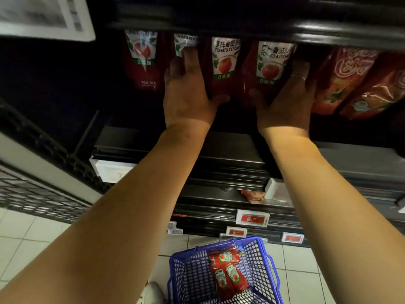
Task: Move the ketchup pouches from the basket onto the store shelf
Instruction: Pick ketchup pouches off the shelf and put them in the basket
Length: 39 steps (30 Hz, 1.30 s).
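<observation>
Several red ketchup pouches with white tomato labels stand in a row on a dark shelf [219,148]. My left hand [188,91] grips one pouch [224,64], fingers behind it and thumb under its base. My right hand [287,99] holds the pouch beside it [270,64], thumb in front and ringed fingers on its right side. On the floor below, a blue plastic basket [184,268] holds three red Heinz ketchup pouches [226,273].
Red pouches with a different print [350,82] fill the shelf to the right. Another pouch [142,60] stands at the far left of the row. Lower shelves carry price tags [252,218]. A black wire rack [32,194] stands at left on white tiles.
</observation>
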Each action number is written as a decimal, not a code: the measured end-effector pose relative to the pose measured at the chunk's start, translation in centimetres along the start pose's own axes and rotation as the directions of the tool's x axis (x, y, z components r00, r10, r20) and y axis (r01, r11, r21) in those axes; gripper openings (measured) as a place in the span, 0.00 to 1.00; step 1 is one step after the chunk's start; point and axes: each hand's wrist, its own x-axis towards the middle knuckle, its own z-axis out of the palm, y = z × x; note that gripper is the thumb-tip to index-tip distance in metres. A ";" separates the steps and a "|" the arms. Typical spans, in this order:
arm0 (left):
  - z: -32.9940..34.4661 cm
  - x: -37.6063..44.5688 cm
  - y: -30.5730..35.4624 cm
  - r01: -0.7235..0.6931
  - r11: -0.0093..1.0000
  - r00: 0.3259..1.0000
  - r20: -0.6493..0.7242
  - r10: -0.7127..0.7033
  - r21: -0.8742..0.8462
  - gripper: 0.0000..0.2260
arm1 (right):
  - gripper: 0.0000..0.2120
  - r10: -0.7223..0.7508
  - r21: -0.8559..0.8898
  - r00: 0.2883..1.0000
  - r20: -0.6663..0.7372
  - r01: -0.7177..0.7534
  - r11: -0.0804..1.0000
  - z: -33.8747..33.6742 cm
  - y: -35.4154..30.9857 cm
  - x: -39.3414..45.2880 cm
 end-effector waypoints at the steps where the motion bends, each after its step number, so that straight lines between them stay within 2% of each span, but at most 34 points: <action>1: 0.1 0.1 0.1 -0.007 1.000 1.000 0.016 0.006 0.027 0.47 | 0.41 0.002 0.018 1.000 -0.003 -0.002 1.000 0.2 -0.3 0.5; 3: 0.2 0.3 0.3 -0.024 0.996 0.999 0.038 0.020 0.092 0.45 | 0.40 0.024 0.056 1.000 -0.019 -0.022 0.998 0.5 -0.6 1.4; 6: -0.1 -0.1 0.3 -0.027 0.998 0.999 0.035 0.025 0.057 0.38 | 0.37 0.057 0.050 0.998 -0.024 -0.056 0.997 0.8 -0.6 1.7; 9: -0.5 -0.7 -0.1 -0.071 0.996 0.996 -0.057 0.074 0.048 0.22 | 0.36 0.085 0.074 0.995 -0.048 -0.082 0.994 1.3 -0.3 1.3; 11: -0.6 -0.7 -0.1 -0.073 0.997 0.991 -0.107 0.075 0.018 0.14 | 0.36 0.103 0.043 0.992 -0.073 -0.100 0.994 1.3 -0.1 1.2; 16: -0.3 0.2 0.4 0.006 1.000 0.999 -0.037 -0.007 -0.026 0.06 | 0.36 0.086 0.031 0.992 -0.096 -0.083 0.996 1.4 -0.2 1.1; 18: -0.1 0.4 0.4 0.044 0.998 0.997 -0.065 -0.046 -0.033 0.12 | 0.36 0.111 0.098 0.989 -0.099 -0.101 0.990 1.4 -0.4 0.9; 20: -0.4 0.0 0.5 0.104 0.995 0.982 -0.155 -0.104 -0.009 0.28 | 0.39 0.139 0.166 0.985 -0.107 -0.120 0.979 1.4 -0.6 0.4; 23: -1.5 -0.8 0.2 0.270 0.959 0.873 -0.398 -0.283 -0.090 0.51 | 0.50 0.156 0.194 0.983 -0.095 -0.136 0.972 1.4 -1.6 -0.3; 25: -1.8 -0.6 -0.1 0.370 0.908 0.825 -0.379 -0.419 -0.198 0.58 | 0.57 0.193 0.216 0.978 -0.084 -0.171 0.961 1.8 -2.3 -0.3; 27: -1.7 -0.1 -0.5 0.433 0.878 0.835 -0.277 -0.475 -0.202 0.61 | 0.61 0.232 0.238 0.968 -0.092 -0.205 0.949 2.3 -3.0 -0.1; 30: -1.4 0.3 -0.5 0.418 0.896 0.875 -0.200 -0.441 -0.148 0.60 | 0.61 0.265 0.240 0.955 -0.135 -0.229 0.944 3.0 -3.3 0.3; 39: -0.9 0.7 -0.6 0.450 0.881 0.854 -0.217 -0.473 -0.148 0.56 | 0.61 0.255 0.113 0.957 -0.137 -0.240 0.964 3.6 -3.2 0.8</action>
